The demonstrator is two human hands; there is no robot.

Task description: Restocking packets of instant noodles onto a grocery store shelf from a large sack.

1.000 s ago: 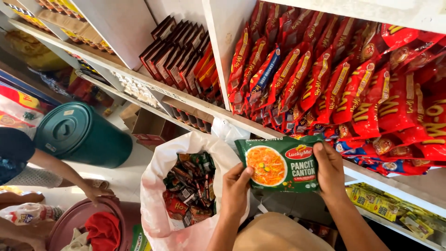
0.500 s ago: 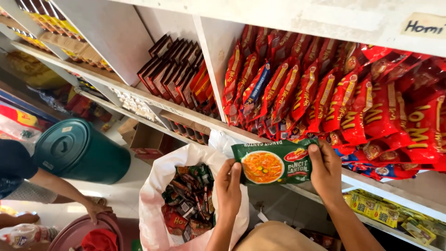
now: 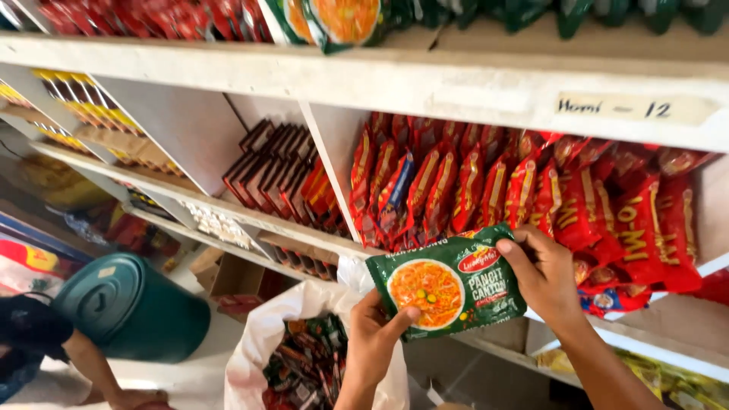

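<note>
Green noodle packet (image 3: 448,277): we are pinching it with both hands, left hand (image 3: 376,338) below, right hand (image 3: 543,277) beside. Red packets (image 3: 531,190) are standing behind our fingers.

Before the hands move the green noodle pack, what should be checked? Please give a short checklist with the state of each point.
1. Left hand has a grip on the pack: ok, thumb on its front lower edge.
2. Right hand has a grip on the pack: ok, fingers on its right edge.
3. Pack whole, not torn: cannot tell, back side hidden.
4. White bag open below: ok, more packs show inside.
5. Free room on the top shelf among green packs: cannot tell, mostly out of view.
6. Other person's arm apart from the bag: ok.
</note>
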